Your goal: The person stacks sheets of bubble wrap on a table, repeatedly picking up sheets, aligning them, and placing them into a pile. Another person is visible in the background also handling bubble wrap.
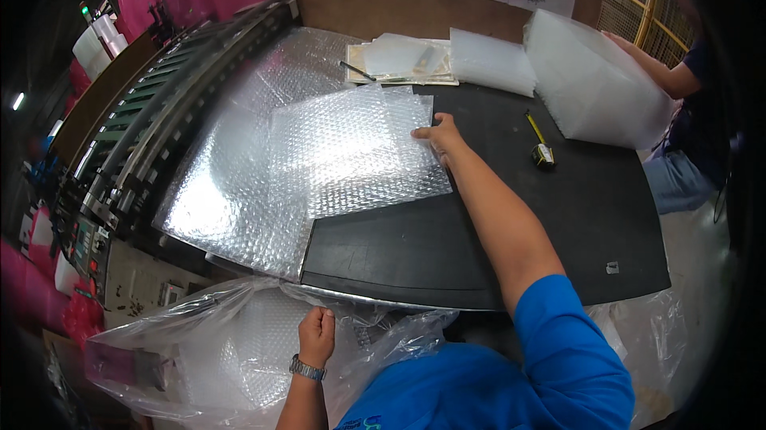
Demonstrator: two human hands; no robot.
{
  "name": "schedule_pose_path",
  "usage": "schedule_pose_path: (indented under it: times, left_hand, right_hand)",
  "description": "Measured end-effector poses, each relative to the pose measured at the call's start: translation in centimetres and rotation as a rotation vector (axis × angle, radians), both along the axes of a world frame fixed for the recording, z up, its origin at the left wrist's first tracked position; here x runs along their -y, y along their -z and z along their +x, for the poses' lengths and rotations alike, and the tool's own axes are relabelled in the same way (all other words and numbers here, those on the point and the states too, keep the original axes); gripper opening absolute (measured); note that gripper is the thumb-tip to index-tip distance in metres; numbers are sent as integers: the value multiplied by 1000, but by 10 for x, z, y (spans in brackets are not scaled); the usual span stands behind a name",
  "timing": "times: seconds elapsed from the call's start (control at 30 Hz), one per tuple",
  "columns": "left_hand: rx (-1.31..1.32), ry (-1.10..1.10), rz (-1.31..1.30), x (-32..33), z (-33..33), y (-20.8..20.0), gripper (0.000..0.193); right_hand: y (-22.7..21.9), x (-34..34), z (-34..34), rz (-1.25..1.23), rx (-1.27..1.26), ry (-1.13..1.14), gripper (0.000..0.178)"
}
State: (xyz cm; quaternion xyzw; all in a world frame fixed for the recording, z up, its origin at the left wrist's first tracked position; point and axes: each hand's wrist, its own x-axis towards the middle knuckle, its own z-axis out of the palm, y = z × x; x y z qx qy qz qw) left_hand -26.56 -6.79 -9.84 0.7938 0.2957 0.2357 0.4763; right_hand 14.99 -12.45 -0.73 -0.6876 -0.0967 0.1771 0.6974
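My right hand [447, 141] reaches across the black tabletop [383, 258] and pinches the right edge of a small overlapping stack of clear bubble wrap sheets [351, 147], thumb on top. The stack lies partly over a wide, shiny bubble wrap web [219, 191] that stretches from the machine onto the table. My left hand [316, 337], wearing a metal watch, is a closed fist below the table's front edge. Nothing shows sticking out of it. Beneath that hand is a large clear plastic bag [215, 302] with bubble wrap pieces inside.
A machine with long rollers [152, 119] runs along the left. Toward the back lie a board with sheets [407, 63] and a flat white stack [493, 61]. On the right are a tape measure [543, 155] and a bulky white bundle [598, 83], beside which a co-worker's arm [658, 67] reaches.
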Motion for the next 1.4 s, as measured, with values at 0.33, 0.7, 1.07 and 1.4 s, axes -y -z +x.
schedule_pose_path:
  times: [0.33,0.7,1.07,1.4]
  left_hand:
    - [37,-32,-65,-1,-5,6,26]
    - [80,-47,8,-14,7,-30,27]
    - [385,-86,301,-77,56,-98,32]
    - [436,-283,1020,-138,142,-172,40]
  right_hand:
    - [26,4,11,232,-337,-273,66]
    - [32,5,10,181,-305,-241,79]
    - [13,11,-18,125,-239,-131,79]
    - [28,15,-12,225,-213,-135,82]
